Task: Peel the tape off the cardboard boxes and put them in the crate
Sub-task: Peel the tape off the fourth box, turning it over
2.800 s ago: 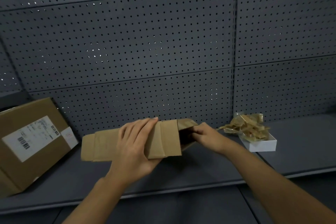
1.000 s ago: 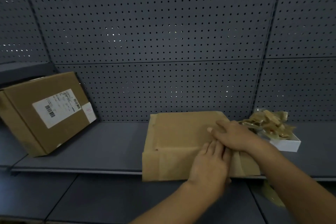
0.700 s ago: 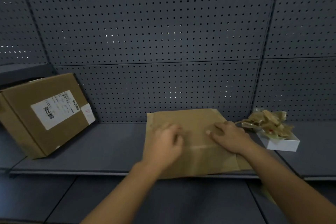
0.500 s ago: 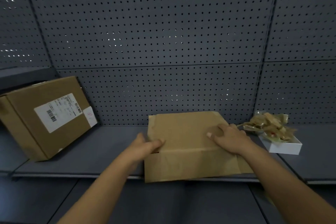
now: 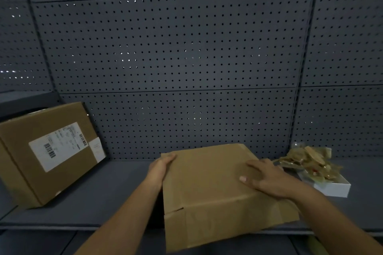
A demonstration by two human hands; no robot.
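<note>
Since half a second ago the left hand (image 5: 160, 168) has slid from the flattened box's near-left edge up to its far-left corner, and the flattened box (image 5: 211, 190) has tipped so its near flap hangs further over the shelf lip. That hand now grips the corner, fingers curled over the top face with the thumb out of sight beneath or behind. Across the panel from it, the right hand (image 5: 267, 178) presses flat with fingers spread, holding nothing. Under both hands the flattened box lies on the shelf (image 5: 116, 198), no tape visible on its upper face.

Just beyond the right hand sits a white tray (image 5: 331, 189) heaped with peeled tape scraps (image 5: 308, 161). Well off to the left-hand side, a sealed labelled box (image 5: 47, 151) leans on the shelf near the pegboard wall (image 5: 176, 58). No crate is in view.

Judging from this, the step is lifting the flattened box away. To do it well, get a second firm hold on the right edge before lifting, keep the panel level so loose flaps do not swing open, and steer clear of the tray.
</note>
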